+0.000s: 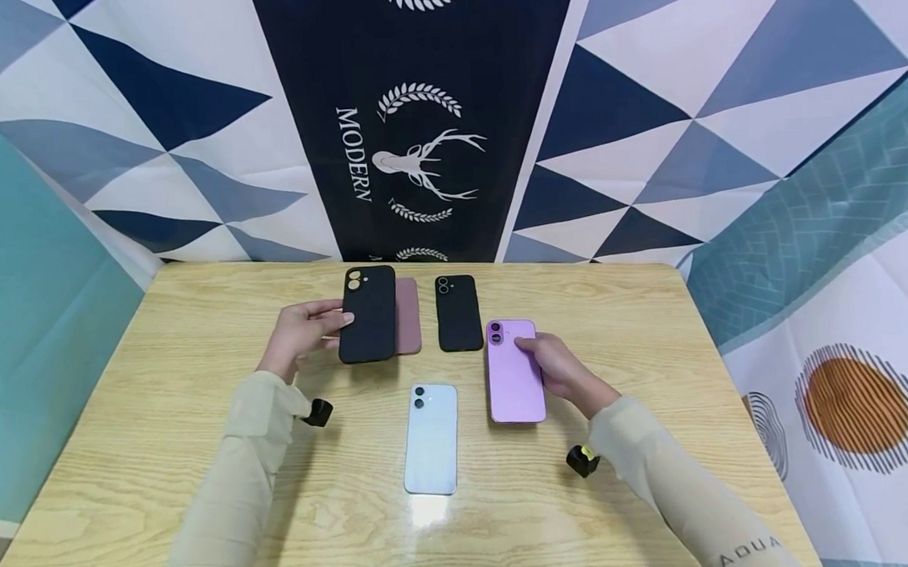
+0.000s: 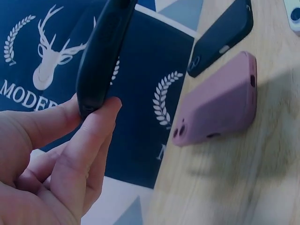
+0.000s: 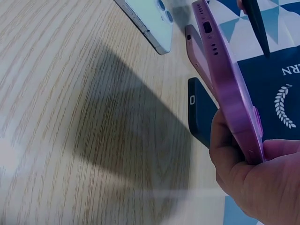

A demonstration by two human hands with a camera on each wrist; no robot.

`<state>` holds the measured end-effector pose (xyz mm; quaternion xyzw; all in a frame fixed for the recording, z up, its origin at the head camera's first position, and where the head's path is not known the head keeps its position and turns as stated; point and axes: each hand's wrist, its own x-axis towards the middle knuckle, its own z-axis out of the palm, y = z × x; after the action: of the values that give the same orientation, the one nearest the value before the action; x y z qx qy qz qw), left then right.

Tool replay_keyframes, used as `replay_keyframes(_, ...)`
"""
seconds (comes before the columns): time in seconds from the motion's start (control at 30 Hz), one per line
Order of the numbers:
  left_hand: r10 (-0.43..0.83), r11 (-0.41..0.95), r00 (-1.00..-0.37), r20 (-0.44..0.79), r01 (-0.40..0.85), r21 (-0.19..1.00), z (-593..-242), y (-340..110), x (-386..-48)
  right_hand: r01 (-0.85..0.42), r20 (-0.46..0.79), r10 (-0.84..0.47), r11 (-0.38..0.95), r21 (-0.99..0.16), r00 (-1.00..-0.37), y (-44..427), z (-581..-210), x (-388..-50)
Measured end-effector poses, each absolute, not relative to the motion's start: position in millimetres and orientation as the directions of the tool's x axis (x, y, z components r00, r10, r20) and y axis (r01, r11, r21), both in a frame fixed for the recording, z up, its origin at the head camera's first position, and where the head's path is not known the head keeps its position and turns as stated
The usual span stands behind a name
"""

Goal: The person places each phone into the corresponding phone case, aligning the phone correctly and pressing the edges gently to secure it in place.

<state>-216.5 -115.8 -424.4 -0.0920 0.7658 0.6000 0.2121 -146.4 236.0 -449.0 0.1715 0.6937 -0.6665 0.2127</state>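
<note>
My left hand (image 1: 300, 332) pinches the left edge of a black phone case (image 1: 368, 316) between thumb and fingers, lifted off the table. Light shows through its camera cutouts. Partly behind it lies a pink phone case (image 1: 408, 318), seen more fully in the left wrist view. A purple phone (image 1: 516, 377) is held up by my right hand (image 1: 558, 365), which grips its right edge with the camera end away from me. In the right wrist view, that phone's charging port end points up.
Another black phone case (image 1: 459, 314) lies at the back middle of the wooden table (image 1: 167, 460). A white phone (image 1: 431, 443) lies back up nearer the front. A patterned cloth (image 1: 416, 59) hangs behind the table's back edge.
</note>
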Motion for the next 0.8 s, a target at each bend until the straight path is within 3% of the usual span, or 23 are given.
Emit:
replay_keyframes(0.37, 0.172, 0.175, -0.916, -0.362, -0.334, 0.926, -432.7, -104.9, -217.5, 0.531, -0.533, -0.037, 0.052, -0.846, -0.845, 226.9, -448.1, -151.2)
replay_keyframes(0.8, 0.141, 0.210, -0.898, -0.417, -0.385, 0.899, -419.9, -92.0, -212.4, 0.541, -0.542, -0.037, 0.045, -0.840, -0.839, 216.6, -442.9, -159.1)
